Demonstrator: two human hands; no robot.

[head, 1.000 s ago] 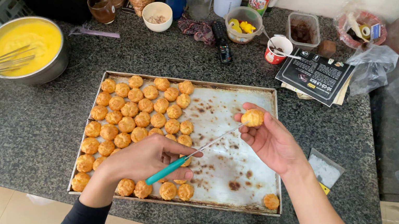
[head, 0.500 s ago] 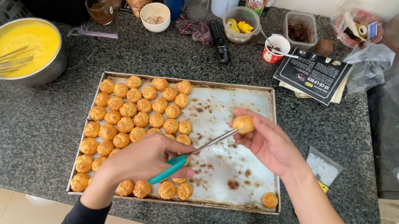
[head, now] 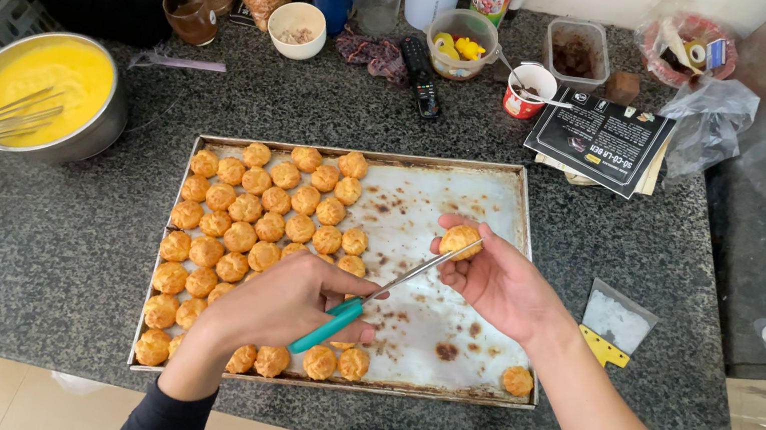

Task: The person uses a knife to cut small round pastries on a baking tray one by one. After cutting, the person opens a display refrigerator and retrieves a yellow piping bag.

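Above the baking tray (head: pixel 508 188): right hand (head: pixel 494 282) pinches one choux puff (head: pixel 458 239); left hand (head: pixel 285 296) clamps teal-handled scissors (head: pixel 381 296), blades angled up-right, tips touching the puff's side.

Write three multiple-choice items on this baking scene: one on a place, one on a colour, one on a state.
1. Where is the pot of yellow batter?
A. Left of the tray
B. On the tray
C. Right of the tray

2. What colour is the scissors handle?
A. Red
B. Teal
C. Black

3. What does the right hand hold?
A. Nothing
B. A whisk
C. A puff

Answers: 1 A, the pot stands on the counter by the tray's left edge. 2 B, teal shows below the left hand. 3 C, its fingers grip one puff at the blade tip.
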